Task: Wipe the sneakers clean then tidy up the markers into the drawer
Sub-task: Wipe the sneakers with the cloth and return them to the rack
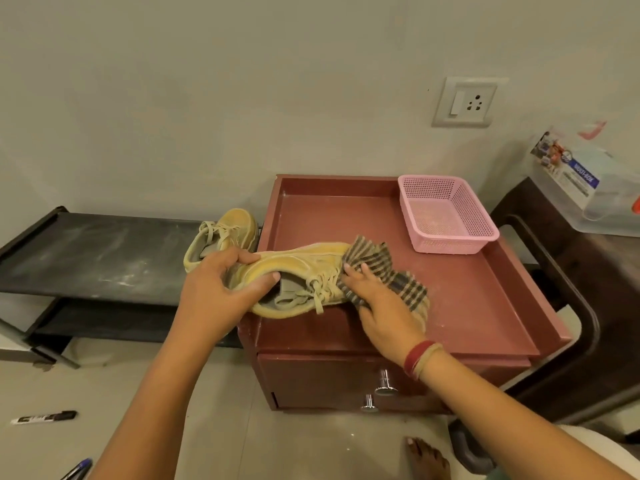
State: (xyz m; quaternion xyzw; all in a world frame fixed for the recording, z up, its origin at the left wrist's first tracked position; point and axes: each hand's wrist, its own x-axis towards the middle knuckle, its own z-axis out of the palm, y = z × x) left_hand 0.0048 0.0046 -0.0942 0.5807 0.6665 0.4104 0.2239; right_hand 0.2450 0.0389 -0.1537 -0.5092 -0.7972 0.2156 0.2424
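Two hands meet on one yellow sneaker (301, 263): the left hand (225, 285) grips its heel, and the right hand (377, 306) holds a bunched checked cloth (384, 268) against its laces. The second sneaker (221, 237) lies just beyond the left hand. A black marker (45, 418) lies on the floor, well to that hand's left.

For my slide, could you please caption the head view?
Left hand grips a yellow sneaker while right hand wipes it with a checked cloth.
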